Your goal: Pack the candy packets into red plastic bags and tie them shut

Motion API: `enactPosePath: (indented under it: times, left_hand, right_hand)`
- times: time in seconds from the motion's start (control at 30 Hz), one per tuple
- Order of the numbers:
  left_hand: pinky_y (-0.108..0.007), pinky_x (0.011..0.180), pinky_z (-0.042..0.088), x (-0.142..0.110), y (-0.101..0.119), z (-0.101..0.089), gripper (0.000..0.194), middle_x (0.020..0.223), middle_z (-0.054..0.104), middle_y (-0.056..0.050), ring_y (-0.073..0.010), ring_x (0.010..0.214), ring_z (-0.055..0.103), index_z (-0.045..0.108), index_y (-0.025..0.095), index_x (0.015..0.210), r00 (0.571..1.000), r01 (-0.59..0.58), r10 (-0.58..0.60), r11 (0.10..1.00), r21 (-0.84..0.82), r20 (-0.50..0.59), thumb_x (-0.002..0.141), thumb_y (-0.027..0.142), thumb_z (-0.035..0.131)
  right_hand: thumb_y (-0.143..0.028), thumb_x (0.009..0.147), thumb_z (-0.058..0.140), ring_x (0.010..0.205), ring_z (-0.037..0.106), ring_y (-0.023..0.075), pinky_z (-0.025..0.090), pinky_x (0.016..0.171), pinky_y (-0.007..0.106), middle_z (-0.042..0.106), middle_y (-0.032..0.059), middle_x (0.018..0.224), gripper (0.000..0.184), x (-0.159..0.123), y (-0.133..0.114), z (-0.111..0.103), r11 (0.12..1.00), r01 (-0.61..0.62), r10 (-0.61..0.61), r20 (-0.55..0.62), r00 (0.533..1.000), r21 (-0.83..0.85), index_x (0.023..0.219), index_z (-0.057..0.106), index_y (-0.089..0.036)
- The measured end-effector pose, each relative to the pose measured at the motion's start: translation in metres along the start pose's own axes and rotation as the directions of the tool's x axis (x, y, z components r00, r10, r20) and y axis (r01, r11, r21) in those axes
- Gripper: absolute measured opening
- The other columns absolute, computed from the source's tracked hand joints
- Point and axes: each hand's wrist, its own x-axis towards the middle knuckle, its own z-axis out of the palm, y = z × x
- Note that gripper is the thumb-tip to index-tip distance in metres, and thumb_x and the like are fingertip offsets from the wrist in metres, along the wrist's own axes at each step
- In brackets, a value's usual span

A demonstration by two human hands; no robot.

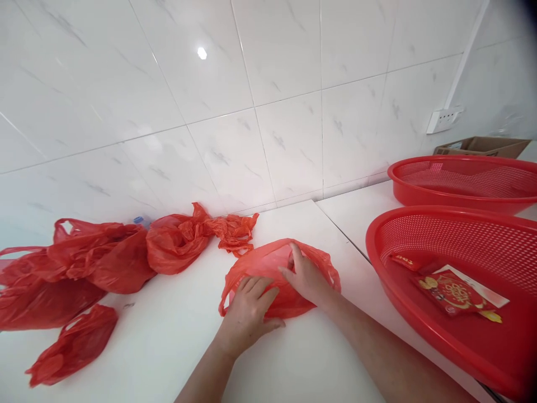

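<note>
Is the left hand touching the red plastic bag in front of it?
Touching. The head view shows the left hand lying over the near side of the red plastic bag, with no gap between its fingers and the bag.

A: Colours, quick?
B: Thin red plastic bag (280, 280), pinker mid-bag, on a white flat table (168, 347). More crumpled red plastic bags (84, 263) to the left.
A: Wall?
B: White marble-look ceramic tiles (235, 151), grey veins, pale grout lines.
A: RHS?
B: Oval red plastic basket (371, 240), fine mesh-hole pattern. Inside, a red paper packet (451, 292) w/ gold print.
A: Behind?
B: 2nd oval red plastic basket (461, 159), same mesh. Brown cardboard box (482, 146) past it.
</note>
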Motion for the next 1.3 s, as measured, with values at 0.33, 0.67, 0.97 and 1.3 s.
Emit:
enactPosePath:
  times: [0.33,0.67,0.97,1.3]
  left_hand:
    - [-0.034,0.069,0.041,0.001,-0.005,0.009,0.025,0.070,0.055,-0.003,-0.0166,0.067,0.051,0.063,0.020,0.088,1.000,-0.010,0.012,0.997,0.080,-0.023,0.083,0.007,0.042]
    - [-0.032,0.069,0.038,-0.003,-0.012,0.008,0.034,0.070,0.053,-0.003,-0.0145,0.063,0.046,0.061,0.018,0.076,0.997,0.017,-0.007,0.992,0.126,-0.079,0.076,-0.004,0.035]
    - [-0.037,0.083,0.039,-0.005,-0.008,0.007,0.031,0.065,0.053,-0.001,-0.0140,0.062,0.046,0.058,0.019,0.073,0.998,0.034,-0.028,0.994,0.100,-0.064,0.077,-0.002,0.035]
    - [-0.040,0.088,0.037,-0.005,-0.020,0.008,0.025,0.072,0.060,-0.001,-0.0158,0.069,0.054,0.062,0.020,0.085,0.994,0.066,-0.062,0.997,0.043,-0.090,0.084,0.009,0.041]
  right_hand:
    - [-0.038,0.087,0.041,0.093,0.059,0.0187,0.047,0.078,0.033,0.064,0.0026,0.103,0.029,0.000,0.001,-0.010,0.999,-0.031,0.032,-0.051,0.998,0.020,0.107,0.059,-0.028]
    - [-0.044,0.084,0.048,0.099,0.057,0.0184,0.049,0.084,0.034,0.038,0.0085,0.140,0.069,0.000,-0.003,-0.008,0.983,-0.007,0.035,-0.153,0.988,0.184,0.143,0.017,-0.028]
    - [-0.041,0.089,0.041,0.085,0.058,0.0170,0.046,0.072,0.029,0.064,0.0036,0.098,0.028,0.001,0.001,-0.010,0.990,0.110,-0.104,-0.069,0.992,0.091,0.097,0.061,-0.024]
    - [-0.022,0.089,0.043,0.061,0.051,0.0121,0.041,0.058,0.026,0.059,0.0000,0.065,0.018,-0.043,-0.067,-0.016,0.826,0.548,-0.561,-0.097,0.822,-0.131,0.080,0.059,-0.022]
